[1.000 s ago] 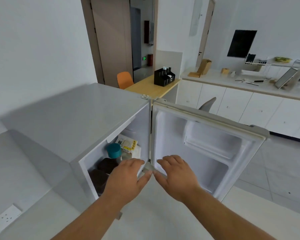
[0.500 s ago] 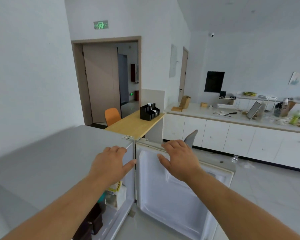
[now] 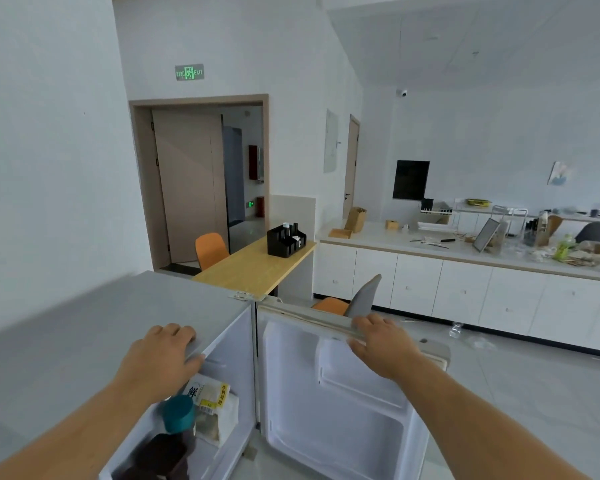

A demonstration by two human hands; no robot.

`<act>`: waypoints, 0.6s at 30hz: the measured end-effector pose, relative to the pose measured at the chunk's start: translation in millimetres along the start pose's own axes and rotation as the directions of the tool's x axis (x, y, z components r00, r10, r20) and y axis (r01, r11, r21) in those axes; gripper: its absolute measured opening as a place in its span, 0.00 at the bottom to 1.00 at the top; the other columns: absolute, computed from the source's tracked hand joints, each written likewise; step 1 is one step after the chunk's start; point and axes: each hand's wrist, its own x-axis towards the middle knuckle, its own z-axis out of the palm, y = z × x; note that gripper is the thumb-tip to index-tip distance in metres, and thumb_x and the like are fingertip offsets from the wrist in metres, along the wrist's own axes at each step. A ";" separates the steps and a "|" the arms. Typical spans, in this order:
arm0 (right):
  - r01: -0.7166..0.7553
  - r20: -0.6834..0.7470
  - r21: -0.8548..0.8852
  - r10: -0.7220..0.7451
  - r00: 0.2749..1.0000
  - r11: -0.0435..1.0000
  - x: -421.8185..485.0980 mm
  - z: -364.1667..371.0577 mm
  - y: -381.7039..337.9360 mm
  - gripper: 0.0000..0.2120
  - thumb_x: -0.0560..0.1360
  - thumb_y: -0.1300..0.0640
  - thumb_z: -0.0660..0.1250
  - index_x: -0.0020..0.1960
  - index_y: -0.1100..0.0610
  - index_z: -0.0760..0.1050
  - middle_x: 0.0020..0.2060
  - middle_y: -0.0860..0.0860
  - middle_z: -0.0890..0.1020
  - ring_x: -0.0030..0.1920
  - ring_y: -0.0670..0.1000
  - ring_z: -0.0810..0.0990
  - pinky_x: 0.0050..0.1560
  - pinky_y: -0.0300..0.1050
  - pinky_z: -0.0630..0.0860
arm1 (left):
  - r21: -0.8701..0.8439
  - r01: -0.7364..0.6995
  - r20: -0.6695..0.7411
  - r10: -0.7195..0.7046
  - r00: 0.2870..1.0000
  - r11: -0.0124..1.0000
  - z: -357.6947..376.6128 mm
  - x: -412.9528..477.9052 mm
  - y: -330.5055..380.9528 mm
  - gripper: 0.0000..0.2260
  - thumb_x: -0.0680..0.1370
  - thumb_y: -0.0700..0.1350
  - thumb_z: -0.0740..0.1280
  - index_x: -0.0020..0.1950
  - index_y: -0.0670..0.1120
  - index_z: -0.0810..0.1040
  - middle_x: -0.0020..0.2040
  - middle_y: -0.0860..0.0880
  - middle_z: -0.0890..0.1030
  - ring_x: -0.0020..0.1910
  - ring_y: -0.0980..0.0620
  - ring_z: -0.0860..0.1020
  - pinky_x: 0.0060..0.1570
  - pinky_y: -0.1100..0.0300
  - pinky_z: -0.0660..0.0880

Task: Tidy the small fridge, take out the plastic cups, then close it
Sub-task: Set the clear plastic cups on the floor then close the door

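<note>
while the small fridge (image 3: 84, 327) stands open below me, my left hand (image 3: 160, 358) lies flat on its top edge, holding nothing, and my right hand (image 3: 381, 344) grips the door (image 3: 326, 410) rim. the door looks light and stiff. i see no plastic cups.

Ahead of me a wooden tabletop (image 3: 257, 268) carries a black caddy (image 3: 286, 241) of bottles at its far end, with an orange chair (image 3: 210, 249) just beside it near the open doorway (image 3: 201, 181) under a green exit sign (image 3: 189, 72). To my right a long white counter (image 3: 388, 237) over white cabinets (image 3: 461, 292) holds a tilted tablet (image 3: 485, 234) and blurred clutter, below a black wall panel (image 3: 410, 179).
</note>
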 end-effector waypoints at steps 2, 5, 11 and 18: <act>0.001 -0.027 0.016 -0.001 1.000 1.000 -1.6 8.7 5.0 0.20 0.84 0.45 0.55 0.74 0.49 0.66 0.68 0.50 0.74 0.64 0.56 0.72 0.65 0.54 0.71 | -0.038 0.019 -0.022 -0.020 1.000 0.999 -0.3 -1.9 0.8 0.16 0.79 0.62 0.61 0.62 0.56 0.74 0.56 0.55 0.79 0.51 0.53 0.73 0.49 0.55 0.78; -0.016 -0.122 0.030 0.019 0.992 0.999 -5.4 21.7 6.4 0.16 0.84 0.51 0.56 0.71 0.49 0.70 0.65 0.49 0.77 0.61 0.56 0.73 0.62 0.54 0.72 | -0.071 0.034 -0.042 -0.037 0.998 0.997 0.0 -1.7 1.4 0.14 0.78 0.60 0.63 0.60 0.56 0.75 0.55 0.53 0.80 0.51 0.51 0.74 0.48 0.52 0.78; -0.041 -0.173 0.040 0.048 0.984 0.998 -9.2 27.0 -4.9 0.11 0.83 0.52 0.57 0.63 0.50 0.72 0.55 0.50 0.78 0.53 0.56 0.73 0.55 0.53 0.73 | -0.118 0.045 -0.071 -0.054 0.996 0.992 2.4 0.7 -0.5 0.12 0.78 0.59 0.66 0.57 0.56 0.77 0.52 0.52 0.80 0.50 0.50 0.74 0.46 0.50 0.77; -0.047 -0.162 0.030 0.051 0.985 0.998 -20.2 18.9 -22.2 0.09 0.83 0.53 0.57 0.60 0.51 0.73 0.48 0.50 0.77 0.48 0.55 0.74 0.47 0.51 0.75 | -0.120 0.050 -0.073 -0.059 0.996 0.992 0.7 0.4 0.3 0.13 0.78 0.60 0.64 0.58 0.56 0.76 0.53 0.53 0.80 0.50 0.51 0.74 0.46 0.51 0.78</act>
